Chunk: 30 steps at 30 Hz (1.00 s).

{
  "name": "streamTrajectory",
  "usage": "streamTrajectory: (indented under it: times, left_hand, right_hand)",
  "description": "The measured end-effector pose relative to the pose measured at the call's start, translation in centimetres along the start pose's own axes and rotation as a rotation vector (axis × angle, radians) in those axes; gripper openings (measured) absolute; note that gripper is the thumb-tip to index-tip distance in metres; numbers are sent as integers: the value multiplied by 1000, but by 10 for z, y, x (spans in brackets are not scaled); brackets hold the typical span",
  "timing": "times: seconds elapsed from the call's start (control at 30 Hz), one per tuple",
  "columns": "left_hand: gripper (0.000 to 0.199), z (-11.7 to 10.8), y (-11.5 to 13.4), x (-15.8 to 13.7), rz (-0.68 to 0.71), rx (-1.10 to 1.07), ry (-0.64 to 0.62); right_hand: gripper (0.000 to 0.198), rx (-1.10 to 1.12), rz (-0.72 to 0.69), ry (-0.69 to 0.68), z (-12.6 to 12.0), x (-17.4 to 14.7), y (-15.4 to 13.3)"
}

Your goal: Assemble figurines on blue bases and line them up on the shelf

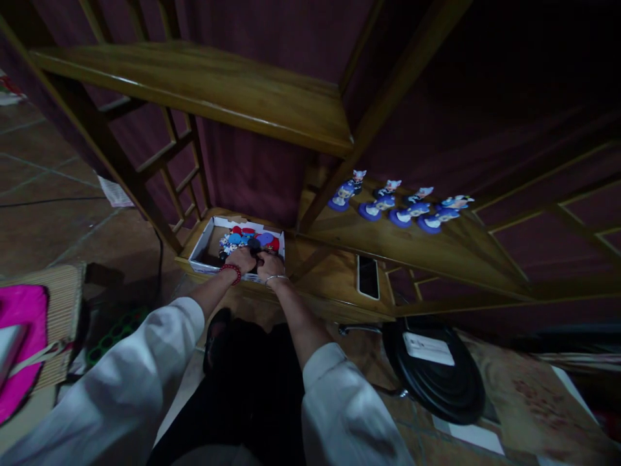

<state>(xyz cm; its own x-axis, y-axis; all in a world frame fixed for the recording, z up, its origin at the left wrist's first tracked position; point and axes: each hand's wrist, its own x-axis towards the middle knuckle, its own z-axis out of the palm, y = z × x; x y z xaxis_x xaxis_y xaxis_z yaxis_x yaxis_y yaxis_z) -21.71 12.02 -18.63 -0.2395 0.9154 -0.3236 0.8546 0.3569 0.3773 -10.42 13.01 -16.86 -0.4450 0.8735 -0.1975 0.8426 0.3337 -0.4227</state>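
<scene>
Found a small dark piece [254, 244] at the meeting fingertips, in or just above an open white box [200, 251]; could not tell which. Had the left hand [241, 259] and the right hand [272, 265] side by side over the near part of the box, fingers curled inward. Could not tell the grip of either hand as clamped on the piece or merely resting against it, the fingertips being too dark and small to make out.

Saw around the hands a jumble of small parts: red pieces [247, 231], blue round pieces [235, 239] and a purple disc [265, 239], gathered mostly toward the right of the box.

Wore a red beaded bracelet [235, 274] on the left wrist, a silver bangle [276, 278] on the right, and pale sleeves [140, 356].

Saw the box set on a low wooden shelf [330, 278], with a dark-screened phone [367, 277] lying farther right. Noted above the phone a raised shelf [334, 236] bearing little figures [377, 208] in two rows, the front ones on blue-purple bases. Saw behind the woodwork a dark reddish curtain [252, 168]. Noticed at lower right a black round stool [436, 382] with a white packet [429, 349] on top, and at far left a bright pink item [29, 323] on a woven mat [63, 310].
</scene>
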Motion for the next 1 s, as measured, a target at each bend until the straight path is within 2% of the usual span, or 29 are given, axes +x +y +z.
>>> streamTrajectory:
  times: [0.13,0.43,1.0]
  left_hand:
    - [34,-1,2,-1,-24,-1,-21]
    - [36,0,-1,-1,-56,-28,18]
    - [32,-4,3,-18,0,18,74]
  right_hand:
    - [33,-13,67,63,2,2,-1]
    - [30,-74,123,-68,2,6,-9]
    - [29,-66,-25,-54,-4,-5,-10]
